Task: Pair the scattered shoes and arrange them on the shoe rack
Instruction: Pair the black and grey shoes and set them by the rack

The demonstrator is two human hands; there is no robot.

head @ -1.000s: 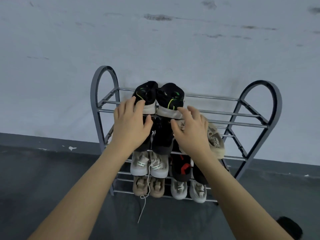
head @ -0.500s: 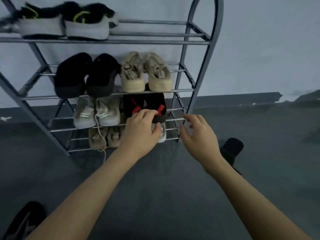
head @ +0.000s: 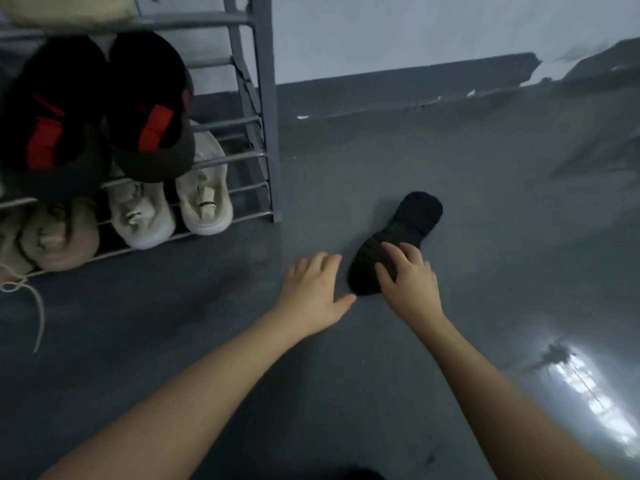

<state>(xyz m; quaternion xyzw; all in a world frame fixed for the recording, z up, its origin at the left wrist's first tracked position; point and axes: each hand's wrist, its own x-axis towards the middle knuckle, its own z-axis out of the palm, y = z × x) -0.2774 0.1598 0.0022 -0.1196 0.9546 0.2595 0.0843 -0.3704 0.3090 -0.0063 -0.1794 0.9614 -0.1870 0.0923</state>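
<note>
A black shoe (head: pixel 412 223) lies sole-up on the dark floor, right of the grey metal shoe rack (head: pixel 265 109). My right hand (head: pixel 407 278) lies on its near end with the fingers curled over the sole. My left hand (head: pixel 317 289) hovers just left of the shoe with fingers spread, holding nothing. On the rack, a black pair with red patches (head: pixel 104 109) fills a middle shelf. Below it stand a white pair (head: pixel 169 209) and a beige pair (head: pixel 52 233) with a loose lace.
A pale wall with a dark baseboard (head: pixel 415 81) runs behind the rack. Bare grey floor (head: pixel 485 202) spreads right of the shoe, with a bright reflection (head: pixel 588 393) at lower right. A dark object (head: pixel 353 474) shows at the bottom edge.
The view swung down and right from the rack to the floor. Both hands left the shelves; my right hand came down onto the black shoe, my left beside it.
</note>
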